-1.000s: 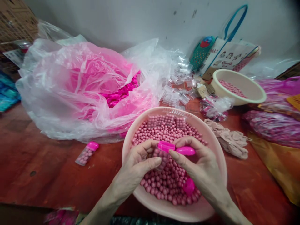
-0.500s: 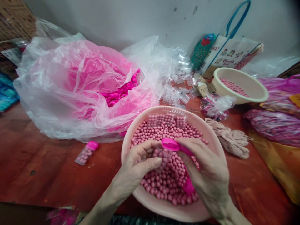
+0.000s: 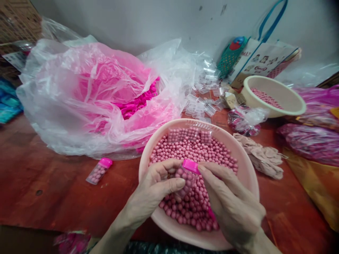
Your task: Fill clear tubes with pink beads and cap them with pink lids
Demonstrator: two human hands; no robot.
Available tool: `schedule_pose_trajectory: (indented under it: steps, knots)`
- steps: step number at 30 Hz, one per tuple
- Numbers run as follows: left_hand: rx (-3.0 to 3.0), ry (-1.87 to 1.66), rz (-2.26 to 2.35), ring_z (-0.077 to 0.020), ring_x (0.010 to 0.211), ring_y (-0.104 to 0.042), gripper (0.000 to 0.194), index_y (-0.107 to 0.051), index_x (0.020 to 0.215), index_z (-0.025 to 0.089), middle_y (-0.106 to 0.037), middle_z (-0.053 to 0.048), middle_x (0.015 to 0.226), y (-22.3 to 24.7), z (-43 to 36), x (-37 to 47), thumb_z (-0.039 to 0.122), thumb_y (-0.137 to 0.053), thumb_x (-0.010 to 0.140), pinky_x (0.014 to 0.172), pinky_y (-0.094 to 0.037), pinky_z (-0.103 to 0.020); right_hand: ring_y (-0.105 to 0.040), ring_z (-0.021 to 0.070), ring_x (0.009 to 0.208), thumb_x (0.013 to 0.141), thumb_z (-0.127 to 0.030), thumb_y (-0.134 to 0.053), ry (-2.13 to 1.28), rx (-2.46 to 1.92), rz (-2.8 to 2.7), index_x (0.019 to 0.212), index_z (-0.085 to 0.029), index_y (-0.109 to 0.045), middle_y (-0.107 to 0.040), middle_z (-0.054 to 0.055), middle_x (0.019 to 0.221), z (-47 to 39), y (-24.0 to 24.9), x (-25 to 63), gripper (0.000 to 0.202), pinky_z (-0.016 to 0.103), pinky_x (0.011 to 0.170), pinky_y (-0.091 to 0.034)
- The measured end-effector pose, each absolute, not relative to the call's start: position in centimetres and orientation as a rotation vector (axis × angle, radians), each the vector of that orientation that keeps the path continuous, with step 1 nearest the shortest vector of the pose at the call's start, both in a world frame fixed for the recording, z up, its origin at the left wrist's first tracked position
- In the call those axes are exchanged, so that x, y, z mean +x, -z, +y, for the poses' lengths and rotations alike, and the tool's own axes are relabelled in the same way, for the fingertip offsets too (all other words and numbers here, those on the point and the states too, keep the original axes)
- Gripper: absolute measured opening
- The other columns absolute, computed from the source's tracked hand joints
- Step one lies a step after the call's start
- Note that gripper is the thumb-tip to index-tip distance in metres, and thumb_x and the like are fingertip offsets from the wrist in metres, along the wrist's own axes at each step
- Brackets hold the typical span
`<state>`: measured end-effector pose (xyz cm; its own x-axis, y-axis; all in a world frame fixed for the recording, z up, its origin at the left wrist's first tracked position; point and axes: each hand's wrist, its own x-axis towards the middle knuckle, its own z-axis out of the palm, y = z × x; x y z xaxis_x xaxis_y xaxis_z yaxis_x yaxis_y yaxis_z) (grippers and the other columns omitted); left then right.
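My left hand [image 3: 160, 181] pinches a small clear plastic container [image 3: 185, 181] filled with pink beads, held over a basin. A bright pink cap [image 3: 191, 165] sits on the container's mouth, and the fingertips of my right hand [image 3: 233, 203] grip its edge. Another bit of pink plastic [image 3: 211, 213] shows beneath my right palm, mostly hidden. Under both hands, the pale pink basin [image 3: 148, 150] holds a heap of round pink beads [image 3: 190, 213]. Clear containers with beads [image 3: 182, 135] lie at its far side. Left of the basin, a capped, filled container [image 3: 99, 171] lies on the red table.
A big plastic bag [image 3: 66, 88] of pink caps [image 3: 137, 106] spreads across the back left. Clear empty containers [image 3: 200, 106] are piled behind the basin. To the right are a cream bowl [image 3: 288, 102], a crumpled beige cloth [image 3: 265, 160] and purple-pink packets [image 3: 309, 141].
The pink cap has come down from beside the container onto its mouth. My right hand has turned, and the pink piece under its palm shows less.
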<state>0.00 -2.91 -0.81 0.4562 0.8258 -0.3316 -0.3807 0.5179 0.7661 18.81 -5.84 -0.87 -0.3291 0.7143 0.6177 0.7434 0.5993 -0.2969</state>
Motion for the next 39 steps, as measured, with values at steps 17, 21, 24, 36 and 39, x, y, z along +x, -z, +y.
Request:
schedule_pose_trajectory:
  steps: [17, 21, 24, 36, 39]
  knots:
    - [0.756, -0.815, 0.800, -0.0075, 0.069, -0.056, 0.030, -0.070, 0.104, 0.026, -0.063, 0.003, 0.078, 0.6, -3.0, 0.2, 0.012, -0.067, 0.078, 0.065, -0.047, -0.015, -0.064, 0.0121, 0.078, 0.080, -0.002, -0.061, -0.594, -1.139, -1.764, 0.102, -0.017, -0.069, -0.067, 0.004, 0.085, -4.4, -1.7, 17.5, 0.028, 0.020, 0.069, -0.054]
    - [0.750, -0.841, 0.798, -0.0071, 0.067, -0.055, 0.028, -0.072, 0.101, 0.025, -0.061, 0.003, 0.073, 0.6, -3.0, 0.2, 0.011, -0.068, 0.076, 0.063, -0.047, -0.014, -0.063, 0.0109, 0.076, 0.079, 0.003, -0.059, -0.652, -1.077, -1.738, 0.104, -0.023, -0.069, -0.064, 0.002, 0.084, -4.6, -1.4, 17.5, 0.036, 0.019, 0.064, -0.054]
    - [0.730, -0.856, 0.773, -0.0076, 0.068, -0.055, 0.027, -0.073, 0.098, 0.023, -0.060, 0.003, 0.071, 0.4, -2.9, 0.3, 0.010, -0.070, 0.074, 0.064, -0.046, -0.015, -0.064, 0.0109, 0.083, 0.078, 0.008, -0.056, -0.555, -1.027, -1.834, 0.109, -0.021, -0.067, -0.065, 0.004, 0.090, -4.7, -1.3, 17.4, 0.044, 0.017, 0.073, -0.054]
    - [0.746, -0.867, 0.785, -0.0131, 0.085, -0.060, 0.039, -0.061, 0.115, 0.026, -0.064, 0.000, 0.087, 0.4, -3.0, 0.4, 0.015, -0.068, 0.078, 0.074, -0.049, -0.019, -0.059, 0.0172, 0.097, 0.078, -0.022, -0.070, -0.298, -1.242, -1.905, 0.117, -0.008, -0.056, -0.061, 0.010, 0.101, -5.2, -0.4, 16.4, 0.044, 0.022, 0.086, -0.051]
    - [0.795, -0.884, 0.759, -0.0131, 0.089, -0.059, 0.033, -0.061, 0.113, 0.023, -0.065, -0.002, 0.094, 0.5, -3.1, 0.3, 0.016, -0.066, 0.081, 0.076, -0.047, -0.018, -0.059, 0.0198, 0.100, 0.074, -0.034, -0.073, -0.438, -1.330, -1.943, 0.119, -0.011, -0.051, -0.060, 0.010, 0.107, -5.4, -0.1, 15.9, 0.055, 0.025, 0.084, -0.052]
